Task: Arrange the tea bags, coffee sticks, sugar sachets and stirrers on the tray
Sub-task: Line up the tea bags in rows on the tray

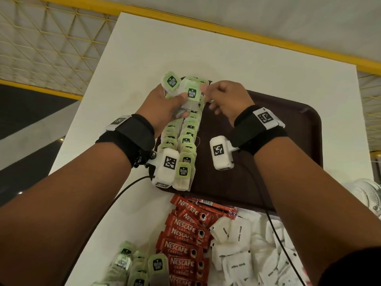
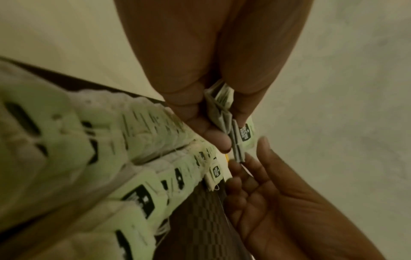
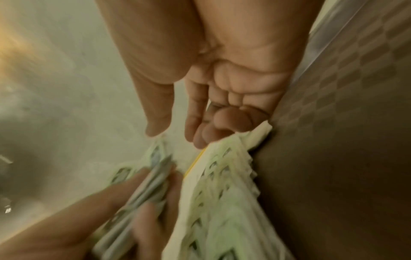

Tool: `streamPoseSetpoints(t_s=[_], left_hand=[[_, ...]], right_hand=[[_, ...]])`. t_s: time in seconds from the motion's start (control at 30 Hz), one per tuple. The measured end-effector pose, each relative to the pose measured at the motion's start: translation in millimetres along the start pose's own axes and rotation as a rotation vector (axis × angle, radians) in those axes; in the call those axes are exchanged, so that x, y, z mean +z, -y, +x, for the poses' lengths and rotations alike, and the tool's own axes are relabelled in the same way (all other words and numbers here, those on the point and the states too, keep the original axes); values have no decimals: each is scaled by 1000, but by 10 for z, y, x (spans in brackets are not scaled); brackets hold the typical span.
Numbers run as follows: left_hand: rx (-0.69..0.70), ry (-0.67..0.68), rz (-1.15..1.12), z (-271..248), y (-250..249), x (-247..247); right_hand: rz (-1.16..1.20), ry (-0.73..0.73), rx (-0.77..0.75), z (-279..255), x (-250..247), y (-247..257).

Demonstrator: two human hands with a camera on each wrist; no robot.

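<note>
A brown tray [image 1: 278,131] lies on the white table [image 1: 206,48]. Two overlapping rows of green-tagged tea bags [image 1: 186,145] run along its left side. My left hand [image 1: 175,102] grips a small bunch of tea bags [image 1: 190,92] above the far end of the rows; the wrist view shows the bunch [image 2: 242,133] pinched between thumb and fingers. My right hand [image 1: 218,96] hovers beside it with loose fingers [image 3: 198,137] touching the end of the rows [image 3: 222,193] and holds nothing. Near me lie red coffee sticks [image 1: 185,234], white sugar sachets [image 1: 243,254] and loose tea bags [image 1: 140,265].
The tray's right half [image 1: 268,162] is bare. A yellow rail [image 1: 226,32] and yellow mesh [image 1: 51,38] border the table's far and left sides. A black cable [image 1: 127,188] runs from my left wrist over the table. A white shoe [image 1: 369,195] shows at the right.
</note>
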State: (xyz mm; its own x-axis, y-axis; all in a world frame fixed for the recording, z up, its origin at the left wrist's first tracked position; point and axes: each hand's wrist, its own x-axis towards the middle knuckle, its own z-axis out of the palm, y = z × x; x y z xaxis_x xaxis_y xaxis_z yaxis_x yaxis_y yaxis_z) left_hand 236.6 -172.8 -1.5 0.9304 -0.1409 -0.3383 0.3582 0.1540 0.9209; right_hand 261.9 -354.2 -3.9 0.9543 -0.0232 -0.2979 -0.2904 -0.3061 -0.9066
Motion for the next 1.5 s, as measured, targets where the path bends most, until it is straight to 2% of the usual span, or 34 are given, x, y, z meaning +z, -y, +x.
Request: streamPoseSetpoints(t_s=[0.07,0.17,0.27,0.4,0.57,0.77,0.93,1.03,1.17,1.23,1.4,1.5], left_hand=[[9,14,40,9,-3,65],[13,-5,56,22,-6,112],[6,-39,13,32,-13,76],[3,-72,-33,37,-17,-18],[-9,-68,-52,30,-10,-65],[-30,-43,-54,26,-9,-87],[-36,-20,-36,17,5,-77],[-14,7,-24,18,18,-35],[-13,22,-4,26,22,50],[-30,16,16,24,10,98],[-80,68,-9,6,-12,135],[-81,28,-7,-4,-20,91]], right_hand=[[18,62,-28,-67,72,1],[62,32,-46,-79,77,-32],[90,-27,3,-30,-25,-116],[-35,-79,104,94,-147,-247],[-84,-169,93,215,-115,-271],[-306,-222,205,348,-100,-269],[-458,-261,161,321,-138,-226],[-307,-278,68,200,-145,-172],[-8,11,-2,-58,-29,-29],[49,84,-11,-105,20,-37],[228,24,88,-76,-37,-140],[186,-35,117,-31,-134,-224]])
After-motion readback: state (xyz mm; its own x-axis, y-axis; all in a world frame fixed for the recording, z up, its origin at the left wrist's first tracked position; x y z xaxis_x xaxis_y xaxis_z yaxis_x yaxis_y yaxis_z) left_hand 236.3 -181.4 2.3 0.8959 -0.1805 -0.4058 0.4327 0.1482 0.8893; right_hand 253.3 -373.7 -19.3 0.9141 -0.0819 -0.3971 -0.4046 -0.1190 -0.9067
